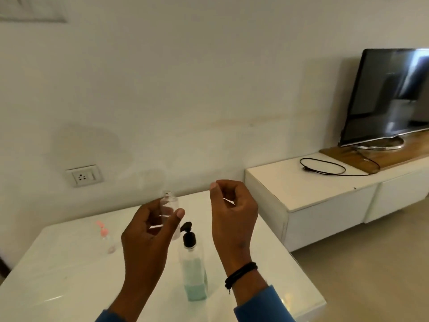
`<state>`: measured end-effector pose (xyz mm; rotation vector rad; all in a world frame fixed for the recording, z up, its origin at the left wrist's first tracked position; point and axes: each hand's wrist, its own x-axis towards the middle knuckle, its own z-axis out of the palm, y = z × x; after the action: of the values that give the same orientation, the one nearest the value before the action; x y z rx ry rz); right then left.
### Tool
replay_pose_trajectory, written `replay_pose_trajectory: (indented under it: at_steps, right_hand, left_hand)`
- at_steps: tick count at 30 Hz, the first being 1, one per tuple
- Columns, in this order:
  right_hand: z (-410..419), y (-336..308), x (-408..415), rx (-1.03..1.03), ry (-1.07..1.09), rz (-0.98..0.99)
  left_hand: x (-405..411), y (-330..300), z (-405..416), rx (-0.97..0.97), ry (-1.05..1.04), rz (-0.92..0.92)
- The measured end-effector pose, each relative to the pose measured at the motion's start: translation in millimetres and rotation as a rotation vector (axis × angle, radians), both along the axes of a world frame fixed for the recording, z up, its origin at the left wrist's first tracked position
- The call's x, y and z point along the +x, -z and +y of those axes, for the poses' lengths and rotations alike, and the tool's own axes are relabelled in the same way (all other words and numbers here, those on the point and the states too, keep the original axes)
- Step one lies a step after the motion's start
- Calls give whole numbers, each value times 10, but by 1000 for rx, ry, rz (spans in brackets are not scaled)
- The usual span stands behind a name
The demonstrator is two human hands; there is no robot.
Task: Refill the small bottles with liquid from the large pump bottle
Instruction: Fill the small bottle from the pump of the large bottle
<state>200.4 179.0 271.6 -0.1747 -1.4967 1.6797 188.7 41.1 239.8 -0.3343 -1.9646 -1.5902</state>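
Observation:
My left hand (148, 231) grips a small clear bottle (170, 205) with no cap, upright and raised above the white table (69, 275). The large pump bottle (194, 270) stands on the table between my hands; it has a black pump head and blue-green liquid in its lower part. My right hand (232, 212) hovers to the right of the small bottle with its fingers curled and thumb up; I see nothing in it. A second small clear bottle with a pink cap (107, 240) sits at the table's left.
A low white cabinet (313, 205) stands to the right with a black cable (325, 167) on it and a television (390, 96) on a wooden board. A wall socket (84, 175) is behind the table. Tiled floor lies at the right.

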Motion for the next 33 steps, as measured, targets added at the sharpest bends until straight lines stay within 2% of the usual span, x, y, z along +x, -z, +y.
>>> replay_pose_trajectory:
  at_steps: [3,7,13,23,28,33]
  right_hand:
    - [83,137,-25,-95,97,-2]
    - [134,444,-35,-114,165,-46]
    - [125,706,-156,-96,139,-100]
    - [-144,1077,-392,35,-102,-79]
    - [-159,1130,-443,136,-357,-29]
    - [-145,1175,-422,188,-391,-33]
  left_hand:
    - [3,173,43,66,-34,-29]
    - [64,452,31,120,-59,-72]
    - [95,725,-38,144,-89,-89]
    - [-23,1078,-104,55,-120,-126]
    - [-196,1172,-158,1,-83,-157]
    - [-250,1204,-213,9,-26,-170]
